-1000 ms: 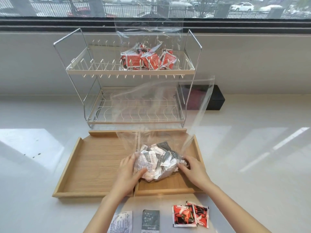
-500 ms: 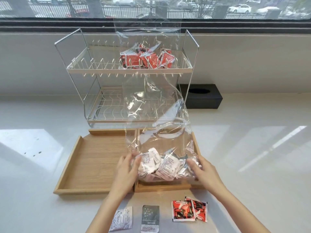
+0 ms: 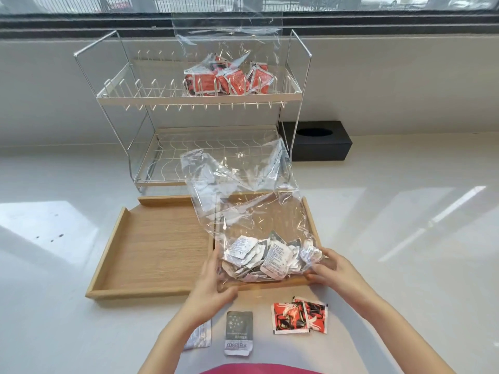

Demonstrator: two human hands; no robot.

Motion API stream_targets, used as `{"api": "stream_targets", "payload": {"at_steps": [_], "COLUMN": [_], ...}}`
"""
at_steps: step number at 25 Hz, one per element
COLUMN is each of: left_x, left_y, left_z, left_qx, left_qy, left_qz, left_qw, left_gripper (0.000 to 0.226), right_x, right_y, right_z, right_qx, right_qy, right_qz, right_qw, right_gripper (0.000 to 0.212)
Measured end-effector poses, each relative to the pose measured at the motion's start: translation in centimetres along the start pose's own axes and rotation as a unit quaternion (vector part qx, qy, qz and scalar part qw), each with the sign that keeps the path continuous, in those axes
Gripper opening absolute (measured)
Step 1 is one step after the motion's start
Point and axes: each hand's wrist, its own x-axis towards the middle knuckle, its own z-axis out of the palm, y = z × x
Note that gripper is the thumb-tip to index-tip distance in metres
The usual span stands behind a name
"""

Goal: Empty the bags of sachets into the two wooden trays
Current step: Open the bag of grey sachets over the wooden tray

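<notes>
A clear plastic bag of several white and grey sachets rests in the right wooden tray. My left hand grips its lower left side and my right hand grips its lower right corner. The crumpled upper part of the bag stands up toward the rack. Beside it lies the left wooden tray, bare inside. A second clear bag holding red sachets sits on the rack's top shelf.
The two-tier wire rack stands behind the trays; a black tissue box is at its right. On the white counter near me lie two red sachets, a grey sachet and a white sachet.
The bag's tall upper part has folded down and crumpled. Both hands slid to the bag's lower corners, and the sachets inside have spread flatter over the right tray.
</notes>
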Motion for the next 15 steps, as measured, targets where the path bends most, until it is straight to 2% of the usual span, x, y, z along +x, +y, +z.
{"api": "stream_targets", "payload": {"at_steps": [2, 6, 10, 12, 15], "left_x": [0.3, 0.3, -0.6, -1.0, -1.1], "left_y": [-0.3, 0.3, 0.7, 1.2, 2.3], "left_z": [0.4, 0.1, 0.0, -0.3, -1.5], "left_qx": [0.062, 0.039, 0.045, 0.062, 0.113], "left_qy": [0.079, 0.182, 0.226, 0.234, 0.257], "left_qz": [0.046, 0.022, -0.001, 0.032, 0.108], "left_qw": [0.994, 0.982, 0.973, 0.97, 0.954], "left_gripper": [0.078, 0.049, 0.028, 0.021, 0.016], "right_x": [-0.3, -0.8, -1.9, -2.8, -3.7], "right_y": [0.0, -0.5, -1.2, -2.4, -5.2], "right_z": [-0.2, -0.6, -0.6, -1.0, -1.8], "right_qx": [-0.008, -0.024, -0.076, -0.085, -0.108], "right_qy": [0.004, -0.001, -0.024, -0.021, 0.019], "right_qz": [-0.012, -0.03, -0.056, -0.083, -0.142], "right_qw": [1.0, 0.999, 0.995, 0.993, 0.984], "right_gripper": [0.038, 0.026, 0.019, 0.014, 0.019]}}
